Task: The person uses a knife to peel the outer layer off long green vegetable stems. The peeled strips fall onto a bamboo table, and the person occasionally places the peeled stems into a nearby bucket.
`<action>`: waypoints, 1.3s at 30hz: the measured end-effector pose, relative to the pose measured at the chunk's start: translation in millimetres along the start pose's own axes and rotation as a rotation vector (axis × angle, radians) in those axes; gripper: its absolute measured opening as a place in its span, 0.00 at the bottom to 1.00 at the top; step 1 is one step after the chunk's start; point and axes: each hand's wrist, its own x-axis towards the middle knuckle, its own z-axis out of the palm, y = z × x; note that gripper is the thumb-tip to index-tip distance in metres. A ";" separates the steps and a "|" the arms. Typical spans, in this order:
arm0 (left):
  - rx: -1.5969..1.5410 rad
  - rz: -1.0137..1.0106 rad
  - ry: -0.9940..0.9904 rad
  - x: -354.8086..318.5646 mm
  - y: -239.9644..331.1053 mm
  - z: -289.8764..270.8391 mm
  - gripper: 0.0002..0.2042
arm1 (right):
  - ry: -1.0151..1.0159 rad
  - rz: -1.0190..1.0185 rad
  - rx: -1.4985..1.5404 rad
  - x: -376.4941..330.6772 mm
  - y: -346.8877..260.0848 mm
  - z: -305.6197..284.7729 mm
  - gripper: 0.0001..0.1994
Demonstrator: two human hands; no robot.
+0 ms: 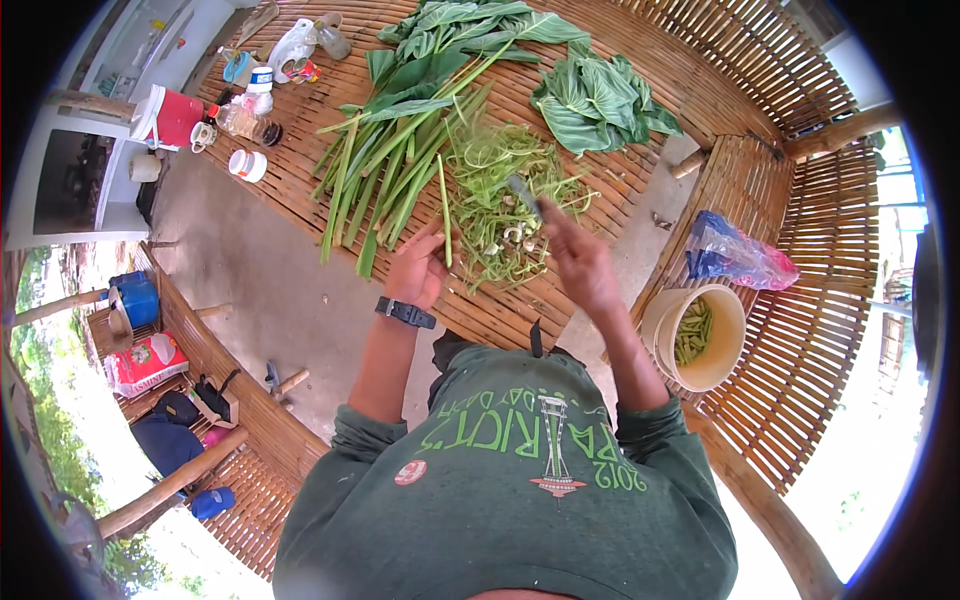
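My left hand [420, 265] is closed around the lower end of a thin green stalk [445, 205], which stands out away from me over the bamboo table. In my right hand [580, 255] is a knife [525, 195], its blade pointing away and to the left above a heap of green peelings [510, 170]. Some pale cut bits lie among the peelings. Left of the heap lies a bundle of long green stalks [375, 180], several with big leaves [450, 30] at the far end. A pile of broad green leaves [600, 100] rests at the far right of the table.
Jars, bottles and a red container [168, 118] stand at the table's far left. On the right bench are a white bucket [735, 350] with cut green pieces inside and a blue and pink plastic bag [735, 255]. Another bench at left holds a red and white sack [145, 362].
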 end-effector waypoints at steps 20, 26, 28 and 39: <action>-0.006 -0.019 -0.113 -6.6 0.7 49.7 0.13 | -0.225 -0.201 -0.110 -26.2 -37.8 28.3 0.23; -0.014 -0.072 -0.148 -7.3 1.5 34.9 0.13 | -0.262 -0.170 -0.065 -28.1 -31.2 30.9 0.20; -0.017 -0.066 -0.137 -7.1 -0.4 31.6 0.13 | -0.205 -0.204 0.079 -28.7 -23.5 39.6 0.20; 0.094 -0.195 -0.210 -21.6 3.6 10.1 0.19 | 0.334 0.264 0.394 46.0 -19.9 -78.1 0.27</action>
